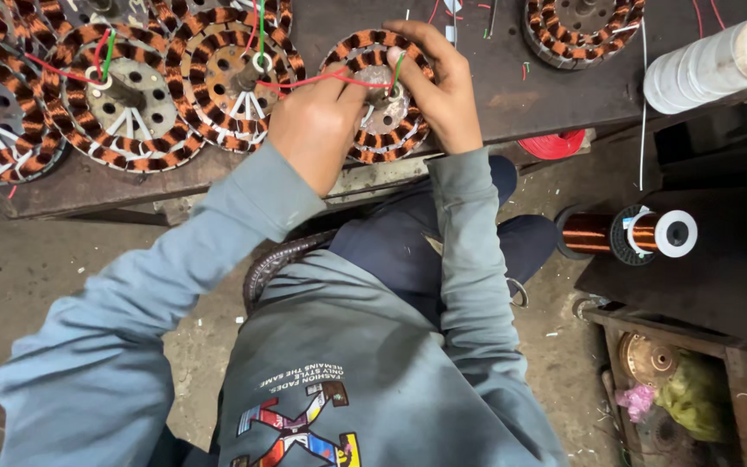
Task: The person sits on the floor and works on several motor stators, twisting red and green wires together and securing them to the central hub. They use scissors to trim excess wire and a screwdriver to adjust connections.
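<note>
Sleeves: grey-blue sweatshirt (339, 363).
Left hand (317, 125): fingers clenched on wound stator (386, 121).
Right hand (438, 82): fingertips pinching its green wire (399, 67).

Round copper-wound stators (136, 95) are crowding the upper left of the dark workbench (512, 86), leaving bare top only at upper centre-right. A white thread spool (711, 60) is jutting in at upper right, a copper wire bobbin (628, 232) blocking the right side below it.
</note>
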